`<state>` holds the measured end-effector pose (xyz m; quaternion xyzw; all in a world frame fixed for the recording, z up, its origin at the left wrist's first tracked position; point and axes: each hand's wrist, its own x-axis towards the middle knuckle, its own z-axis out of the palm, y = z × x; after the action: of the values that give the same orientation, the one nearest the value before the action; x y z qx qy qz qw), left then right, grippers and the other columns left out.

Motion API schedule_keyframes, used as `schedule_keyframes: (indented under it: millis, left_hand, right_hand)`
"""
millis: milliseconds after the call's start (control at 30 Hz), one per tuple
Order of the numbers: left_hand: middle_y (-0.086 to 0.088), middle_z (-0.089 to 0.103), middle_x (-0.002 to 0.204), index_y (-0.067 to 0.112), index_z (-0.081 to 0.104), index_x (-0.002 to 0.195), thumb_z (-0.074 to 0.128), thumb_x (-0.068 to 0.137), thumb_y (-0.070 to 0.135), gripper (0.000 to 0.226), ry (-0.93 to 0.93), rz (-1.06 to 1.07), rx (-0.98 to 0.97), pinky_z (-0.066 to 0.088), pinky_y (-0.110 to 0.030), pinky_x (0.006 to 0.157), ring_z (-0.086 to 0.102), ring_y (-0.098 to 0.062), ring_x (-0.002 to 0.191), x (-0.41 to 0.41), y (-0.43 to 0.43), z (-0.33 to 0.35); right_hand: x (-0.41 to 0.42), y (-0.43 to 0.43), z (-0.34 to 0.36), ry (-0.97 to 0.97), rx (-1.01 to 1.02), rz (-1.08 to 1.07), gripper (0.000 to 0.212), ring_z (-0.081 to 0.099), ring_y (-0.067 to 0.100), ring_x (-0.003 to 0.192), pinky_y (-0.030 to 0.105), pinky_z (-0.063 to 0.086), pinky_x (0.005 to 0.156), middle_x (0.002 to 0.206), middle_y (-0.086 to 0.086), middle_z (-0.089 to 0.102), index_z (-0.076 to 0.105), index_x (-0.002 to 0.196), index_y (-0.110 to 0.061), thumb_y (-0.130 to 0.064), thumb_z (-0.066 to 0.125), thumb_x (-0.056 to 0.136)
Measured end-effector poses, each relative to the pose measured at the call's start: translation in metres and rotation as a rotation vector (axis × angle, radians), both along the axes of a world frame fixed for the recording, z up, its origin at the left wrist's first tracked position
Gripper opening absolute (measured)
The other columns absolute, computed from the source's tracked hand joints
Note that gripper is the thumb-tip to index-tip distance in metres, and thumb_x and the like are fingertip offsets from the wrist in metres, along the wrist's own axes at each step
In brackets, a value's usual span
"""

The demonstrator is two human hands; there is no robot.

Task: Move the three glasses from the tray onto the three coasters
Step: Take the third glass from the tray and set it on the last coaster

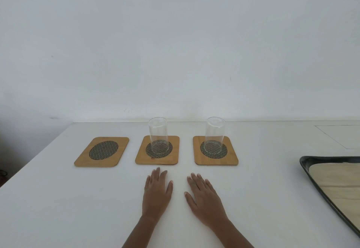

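Observation:
Three wooden coasters with dark mesh centres lie in a row on the white table. The left coaster [101, 151] is bare. A clear glass [158, 135] stands upright on the middle coaster [157, 150]. Another clear glass [213, 134] stands upright on the right coaster [215, 150]. My left hand [157, 192] and my right hand [203, 197] rest flat on the table in front of the coasters, palms down, holding nothing. The black tray [305, 170] with a pale liner sits at the right edge, partly cut off; no glass shows on its visible part.
The white table [78, 199] ends at a left edge that runs diagonally toward me. A white wall stands behind the table. A faint rectangular outline [341, 134] marks the tabletop at the back right.

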<state>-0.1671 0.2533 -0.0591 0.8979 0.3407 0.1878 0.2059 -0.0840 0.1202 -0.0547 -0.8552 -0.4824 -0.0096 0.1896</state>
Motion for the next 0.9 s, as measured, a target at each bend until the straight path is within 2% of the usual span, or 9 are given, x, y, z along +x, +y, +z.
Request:
schedule_keyframes:
  millis: [33, 100, 133, 167, 233, 267, 333, 667, 900]
  left_hand:
    - [-0.003, 0.021, 0.155, 0.018, 0.028, 0.14, 0.034, 0.096, 0.034, 0.047, 0.025, -0.005, 0.018, 0.005, -0.029, 0.118, 0.014, -0.015, 0.144, -0.001, -0.005, -0.001]
    - [-0.002, 0.016, 0.157, 0.019, 0.024, 0.142, 0.031, 0.097, 0.034, 0.048, 0.065, -0.006, 0.027, 0.003, -0.03, 0.118, 0.01, -0.015, 0.145, -0.002, -0.016, -0.001]
    - [-0.003, 0.013, 0.158, 0.02, 0.022, 0.143, 0.029, 0.097, 0.034, 0.049, 0.089, -0.004, 0.031, 0.002, -0.031, 0.119, 0.008, -0.016, 0.146, -0.002, -0.022, -0.001]
    - [-0.004, 0.01, 0.158, 0.02, 0.019, 0.144, 0.028, 0.097, 0.035, 0.05, 0.118, 0.0, 0.035, 0.002, -0.033, 0.119, 0.006, -0.018, 0.146, -0.002, -0.027, -0.001]
    - [-0.007, 0.006, 0.158, 0.019, 0.014, 0.145, 0.027, 0.097, 0.038, 0.053, 0.172, 0.0, 0.025, 0.001, -0.037, 0.119, 0.003, -0.021, 0.146, 0.001, -0.039, 0.001]
    - [-0.008, 0.004, 0.158, 0.019, 0.013, 0.145, 0.027, 0.097, 0.039, 0.054, 0.181, -0.011, 0.004, 0.0, -0.039, 0.119, 0.001, -0.023, 0.146, 0.005, -0.045, 0.003]
    - [-0.009, 0.004, 0.158, 0.018, 0.013, 0.145, 0.03, 0.097, 0.04, 0.056, 0.156, -0.052, -0.062, 0.0, -0.039, 0.118, 0.0, -0.022, 0.146, 0.015, -0.06, 0.008]
    - [-0.008, 0.016, 0.156, 0.015, 0.021, 0.142, 0.036, 0.096, 0.037, 0.053, -0.08, -0.354, -0.057, 0.008, -0.031, 0.118, 0.007, -0.018, 0.146, 0.104, -0.172, 0.043]
    - [-0.007, 0.013, 0.157, 0.015, 0.021, 0.143, 0.034, 0.096, 0.036, 0.053, -0.09, -0.54, -0.071, 0.004, -0.029, 0.118, 0.004, -0.017, 0.146, 0.174, -0.252, 0.056]
  right_hand:
    - [0.0, -0.005, -0.002, 0.002, 0.007, 0.002, 0.051, 0.024, 0.022, 0.142, 0.043, 0.017, 0.118, 0.152, 0.005, 0.03, 0.033, 0.14, -0.015, -0.035, 0.04, 0.094]
    - [-0.001, -0.016, 0.001, -0.038, 0.015, 0.005, 0.048, 0.049, 0.019, 0.128, 0.04, 0.043, 0.104, 0.137, 0.004, 0.054, 0.053, 0.127, -0.016, -0.037, 0.058, 0.084]
    - [-0.002, -0.021, 0.004, -0.083, 0.021, -0.018, 0.047, 0.055, 0.016, 0.122, 0.037, 0.048, 0.097, 0.13, 0.002, 0.06, 0.059, 0.122, -0.017, -0.039, 0.063, 0.08]
    - [-0.001, -0.026, 0.003, -0.068, 0.013, -0.006, 0.049, 0.05, 0.016, 0.126, 0.036, 0.044, 0.102, 0.135, 0.003, 0.056, 0.055, 0.126, -0.016, -0.04, 0.06, 0.083]
    - [0.003, -0.036, -0.001, 0.008, -0.006, 0.033, 0.054, 0.02, 0.016, 0.143, 0.033, 0.014, 0.119, 0.154, 0.004, 0.027, 0.029, 0.142, -0.015, -0.038, 0.039, 0.094]
    - [0.008, -0.043, -0.002, 0.051, -0.029, 0.034, 0.054, 0.01, 0.014, 0.145, 0.032, 0.005, 0.12, 0.157, 0.003, 0.016, 0.02, 0.145, -0.017, -0.038, 0.032, 0.096]
    - [0.02, -0.059, 0.001, 0.047, -0.048, 0.009, 0.055, 0.005, 0.012, 0.145, 0.031, 0.002, 0.119, 0.158, 0.001, 0.011, 0.015, 0.145, -0.019, -0.04, 0.029, 0.097]
    - [0.107, -0.18, 0.054, 0.014, 0.07, -0.24, 0.05, 0.015, 0.01, 0.144, 0.024, 0.014, 0.116, 0.155, -0.001, 0.023, 0.028, 0.141, -0.02, -0.039, 0.038, 0.096]
    - [0.165, -0.275, 0.076, 0.004, 0.086, -0.437, 0.044, 0.041, 0.022, 0.131, 0.034, 0.039, 0.106, 0.143, 0.007, 0.04, 0.039, 0.133, -0.012, -0.028, 0.048, 0.093]
